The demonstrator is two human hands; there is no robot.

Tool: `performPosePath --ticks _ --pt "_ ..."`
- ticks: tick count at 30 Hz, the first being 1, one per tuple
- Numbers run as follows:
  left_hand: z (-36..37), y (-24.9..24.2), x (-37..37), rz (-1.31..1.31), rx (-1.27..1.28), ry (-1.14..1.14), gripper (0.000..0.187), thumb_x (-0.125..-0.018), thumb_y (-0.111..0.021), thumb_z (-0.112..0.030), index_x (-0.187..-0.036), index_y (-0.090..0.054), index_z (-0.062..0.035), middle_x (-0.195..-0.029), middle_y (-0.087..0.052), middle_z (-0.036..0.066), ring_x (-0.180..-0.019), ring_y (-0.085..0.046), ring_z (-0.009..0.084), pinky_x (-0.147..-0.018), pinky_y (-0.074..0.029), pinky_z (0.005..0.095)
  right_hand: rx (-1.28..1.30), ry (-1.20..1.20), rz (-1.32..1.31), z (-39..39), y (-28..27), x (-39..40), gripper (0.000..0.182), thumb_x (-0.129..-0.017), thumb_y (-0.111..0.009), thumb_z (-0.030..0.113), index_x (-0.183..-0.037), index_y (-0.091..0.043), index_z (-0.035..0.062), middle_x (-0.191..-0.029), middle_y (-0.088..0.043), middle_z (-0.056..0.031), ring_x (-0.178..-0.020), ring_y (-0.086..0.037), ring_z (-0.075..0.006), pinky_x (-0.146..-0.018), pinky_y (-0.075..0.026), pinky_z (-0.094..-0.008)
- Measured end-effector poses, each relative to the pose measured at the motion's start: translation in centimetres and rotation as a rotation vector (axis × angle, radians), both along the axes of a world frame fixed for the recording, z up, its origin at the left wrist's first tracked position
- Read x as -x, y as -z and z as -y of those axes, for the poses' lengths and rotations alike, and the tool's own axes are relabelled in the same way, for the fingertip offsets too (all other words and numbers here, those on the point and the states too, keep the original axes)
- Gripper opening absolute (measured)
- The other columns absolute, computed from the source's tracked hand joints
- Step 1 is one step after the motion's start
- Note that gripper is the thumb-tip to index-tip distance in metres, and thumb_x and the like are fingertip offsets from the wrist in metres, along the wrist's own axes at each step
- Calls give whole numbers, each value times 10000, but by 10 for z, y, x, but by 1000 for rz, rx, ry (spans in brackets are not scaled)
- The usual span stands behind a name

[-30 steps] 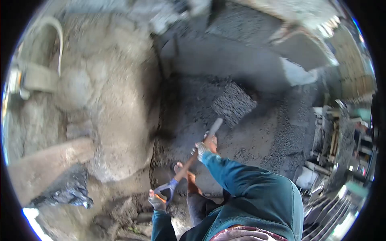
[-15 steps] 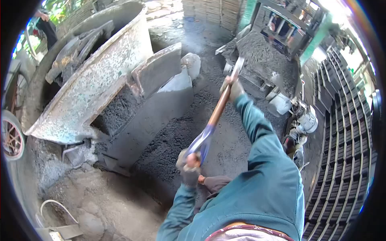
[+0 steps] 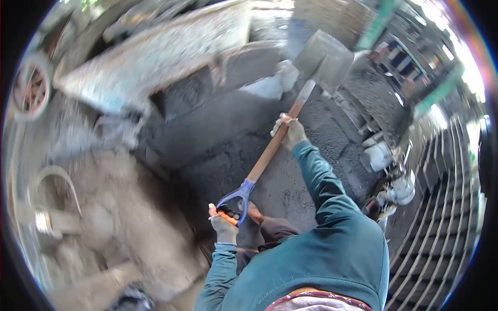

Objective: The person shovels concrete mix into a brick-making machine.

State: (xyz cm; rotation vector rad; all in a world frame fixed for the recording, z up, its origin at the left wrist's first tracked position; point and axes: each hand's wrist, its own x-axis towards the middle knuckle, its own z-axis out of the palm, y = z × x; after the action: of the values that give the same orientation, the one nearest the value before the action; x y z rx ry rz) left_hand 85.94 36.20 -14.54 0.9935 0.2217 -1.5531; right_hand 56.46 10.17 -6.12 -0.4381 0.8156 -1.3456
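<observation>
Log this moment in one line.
left hand: gripping blue D-handle | right hand: around shaft | shovel blade: no heap visible

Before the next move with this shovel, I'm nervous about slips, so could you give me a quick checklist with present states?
1. Left hand closed on the blue D-handle: ok.
2. Right hand wrapped around the wooden shaft: ok.
3. Blade without a heaped load: ok, none shows.
4. Visible foot covered: not ok, bare skin shows.
5. Blade clear of the nearer green post: cannot tell from this angle.
</observation>
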Motion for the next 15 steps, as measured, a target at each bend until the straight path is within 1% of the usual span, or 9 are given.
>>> performPosePath --ticks 2,4,5,6,7,9,10,12,15 --pt "-62 34 -24 111 -289 -166 589 -940 -518 -677 -712 -518 -133 -550 -488 30 -443 -480 201 -438 -424 363 -245 -103 34 -31 81 -66 91 -912 -576 109 -994 -594 146 -777 -595 -55 -696 -619 -271 -696 -550 -499" --pt "-158 99 -41 3 -398 -318 566 -909 -570 -690 -737 -499 -156 -537 -448 10 -434 -446 191 -466 -446 347 -533 -196 -116 -80 173 -135 66 -928 -561 103 -962 -589 152 -767 -577 -58 -674 -604 -266 -686 -549 -489" --pt "-213 112 -40 196 -447 -342 555 -917 -568 -684 -736 -495 -165 -529 -418 -20 -446 -450 166 -482 -455 326 -609 -307 -170 -123 233 -162 48 -931 -564 108 -947 -584 148 -751 -570 -63 -680 -608 -263 -682 -548 -474" --pt "-281 134 -36 117 -496 -478 522 -935 -571 -649 -716 -506 -179 -527 -414 -44 -463 -455 136 -472 -421 298 -671 -409 -211 -173 280 -187 34 -934 -568 113 -931 -579 145 -736 -562 -68 -686 -612 -260 -678 -547 -460" --pt "-347 155 -33 46 -543 -621 496 -952 -574 -613 -696 -517 -192 -525 -410 -69 -480 -460 105 -461 -387 270 -578 -630 -1094 -221 218 -233 15 -934 -574 107 -922 -571 115 -721 -578 -95 -682 -630 -263 -661 -553 -434" --pt "-452 117 -3 65 -635 -775 411 -988 -549 -528 -789 -563 -169 -589 -479 -47 -481 -452 122 -478 -398 301 -872 -635 -803 -347 332 -252 29 -950 -583 95 -938 -574 70 -738 -624 -113 -704 -653 -253 -682 -549 -364" --pt "-501 96 12 80 -680 -851 374 -1007 -536 -485 -835 -585 -157 -621 -514 -36 -481 -448 130 -487 -404 317 -959 -631 5 -436 404 -247 64 -938 -601 110 -917 -559 66 -677 -569 -97 -672 -625 -262 -640 -549 -391" --pt "-521 37 34 341 -868 -877 473 -989 -499 -571 -1017 -652 -124 -943 -678 69 -893 -659 195 -805 -545 328 -1096 -990 -222 -552 442 -243 101 -885 -628 134 -890 -545 77 -670 -536 -101 -579 -594 -284 -533 -537 -452" --pt "-602 31 45 281 -896 -922 492 -993 -492 -556 -1073 -644 -94 -986 -671 89 -920 -665 230 -804 -568 390 -1386 -1014 -309 -581 427 -287 71 -891 -607 117 -886 -544 83 -702 -553 -106 -593 -606 -287 -545 -540 -464"
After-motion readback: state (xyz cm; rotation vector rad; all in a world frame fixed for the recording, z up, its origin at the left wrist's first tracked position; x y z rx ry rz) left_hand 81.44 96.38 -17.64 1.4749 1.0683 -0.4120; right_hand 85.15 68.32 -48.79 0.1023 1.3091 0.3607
